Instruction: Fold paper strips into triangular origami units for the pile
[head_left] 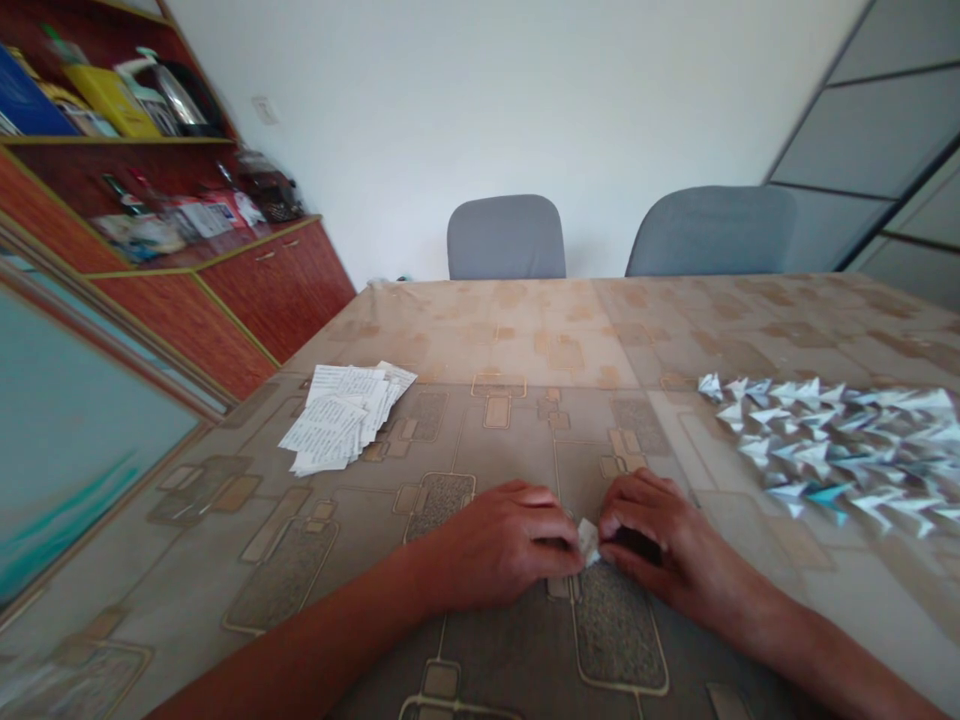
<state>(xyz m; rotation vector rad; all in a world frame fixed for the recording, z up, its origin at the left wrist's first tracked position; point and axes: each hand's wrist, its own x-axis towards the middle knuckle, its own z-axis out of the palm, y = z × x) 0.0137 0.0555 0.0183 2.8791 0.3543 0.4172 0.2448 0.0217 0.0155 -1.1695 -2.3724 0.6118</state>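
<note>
A small piece of folded white paper (589,542) is between my two hands, near the front middle of the table. My left hand (510,545) has its fingers closed on the paper's left side. On the right side, my right hand (652,535) pinches the same paper between thumb and fingertips. Printed paper slips (341,418) lie in a loose pile at the left. Rows of folded paper pieces (847,440) stand at the right, mostly white, with a blue-green one at the near side.
The table (480,450) has a patterned cover. Beyond its far edge stand two grey chairs (506,238). A red-brown cabinet (277,290) with bottles, bags and a kettle on its shelves is at the left.
</note>
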